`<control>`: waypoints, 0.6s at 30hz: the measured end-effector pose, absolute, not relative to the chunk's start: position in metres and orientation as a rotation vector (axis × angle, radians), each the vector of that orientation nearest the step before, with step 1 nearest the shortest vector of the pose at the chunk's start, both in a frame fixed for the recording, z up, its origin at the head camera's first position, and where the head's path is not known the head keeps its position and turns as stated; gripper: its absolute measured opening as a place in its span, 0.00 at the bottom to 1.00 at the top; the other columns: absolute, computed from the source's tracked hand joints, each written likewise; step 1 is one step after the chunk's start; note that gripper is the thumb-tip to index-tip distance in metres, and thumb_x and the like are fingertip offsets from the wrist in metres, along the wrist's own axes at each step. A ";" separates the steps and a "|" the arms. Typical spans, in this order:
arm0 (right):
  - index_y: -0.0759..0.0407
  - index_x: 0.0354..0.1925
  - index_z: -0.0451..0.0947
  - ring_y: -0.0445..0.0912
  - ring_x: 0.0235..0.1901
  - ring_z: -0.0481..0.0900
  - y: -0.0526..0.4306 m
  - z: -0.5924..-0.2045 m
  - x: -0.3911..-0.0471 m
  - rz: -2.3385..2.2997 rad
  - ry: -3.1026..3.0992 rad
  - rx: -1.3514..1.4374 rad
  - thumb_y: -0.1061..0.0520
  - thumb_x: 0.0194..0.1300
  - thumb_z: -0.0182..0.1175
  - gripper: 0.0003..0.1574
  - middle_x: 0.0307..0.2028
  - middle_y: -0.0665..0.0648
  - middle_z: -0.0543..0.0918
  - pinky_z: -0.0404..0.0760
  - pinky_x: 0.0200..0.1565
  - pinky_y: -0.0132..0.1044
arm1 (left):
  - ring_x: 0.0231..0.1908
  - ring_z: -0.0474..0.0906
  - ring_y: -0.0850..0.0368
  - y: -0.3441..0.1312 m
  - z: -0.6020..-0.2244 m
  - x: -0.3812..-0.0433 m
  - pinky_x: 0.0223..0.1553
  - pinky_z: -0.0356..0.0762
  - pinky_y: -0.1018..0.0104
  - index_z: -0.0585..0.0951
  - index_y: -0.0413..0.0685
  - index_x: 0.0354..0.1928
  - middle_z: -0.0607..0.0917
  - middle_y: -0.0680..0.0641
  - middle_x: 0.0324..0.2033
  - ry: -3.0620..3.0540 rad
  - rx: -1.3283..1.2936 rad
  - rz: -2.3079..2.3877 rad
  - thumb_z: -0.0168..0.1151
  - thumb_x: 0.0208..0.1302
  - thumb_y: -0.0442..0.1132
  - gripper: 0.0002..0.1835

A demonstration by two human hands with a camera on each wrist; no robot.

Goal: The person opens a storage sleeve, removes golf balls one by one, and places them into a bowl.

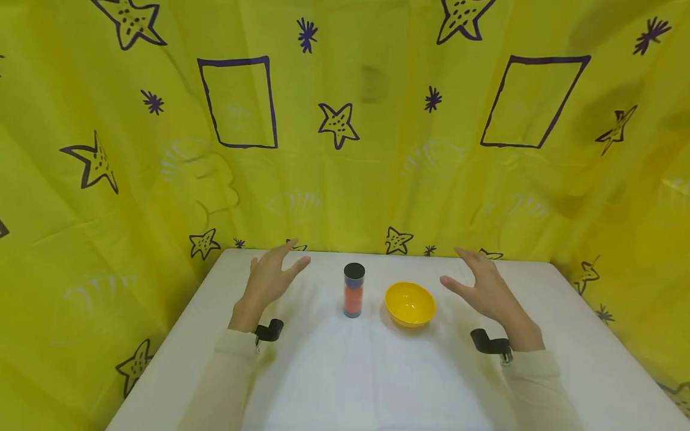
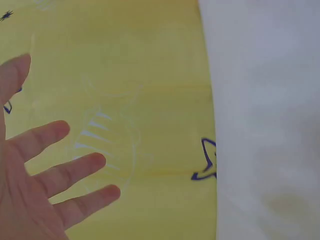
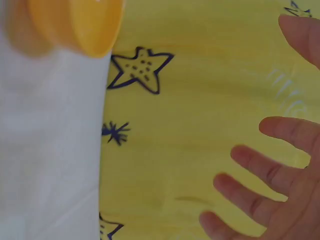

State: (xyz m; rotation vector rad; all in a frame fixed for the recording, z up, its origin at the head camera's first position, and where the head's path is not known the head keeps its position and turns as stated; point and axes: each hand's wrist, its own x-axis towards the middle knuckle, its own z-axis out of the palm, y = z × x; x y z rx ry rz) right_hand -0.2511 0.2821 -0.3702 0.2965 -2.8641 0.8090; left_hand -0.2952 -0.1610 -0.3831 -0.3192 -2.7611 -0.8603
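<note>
A clear cylindrical container (image 1: 353,296) with a black lid and orange-red contents stands upright near the middle of the table. Just right of it sits a round yellow bowl (image 1: 409,305), whose side (image 3: 80,22) shows at the top left of the right wrist view. My left hand (image 1: 268,278) hovers left of the container, fingers spread, touching nothing. In the left wrist view that hand (image 2: 35,180) has its palm and fingers plainly bare. On the bowl's right, my right hand (image 1: 483,284) is held above the table with fingers apart and nothing in it.
The table has a white cover (image 1: 334,377). A yellow curtain (image 1: 345,185) printed with starfish and frames hangs behind its far edge and along both sides. Each wrist wears a black camera mount, on the left (image 1: 269,330) and right (image 1: 487,342).
</note>
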 end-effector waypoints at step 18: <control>0.60 0.55 0.80 0.42 0.42 0.83 0.254 -0.372 -0.244 0.925 -2.514 0.625 0.58 0.70 0.66 0.16 0.42 0.51 0.87 0.83 0.52 0.40 | 0.44 0.85 0.48 -0.114 -0.390 -0.292 0.37 0.77 0.62 0.87 0.45 0.47 0.90 0.44 0.40 -2.260 -0.405 -1.338 0.65 0.71 0.39 0.08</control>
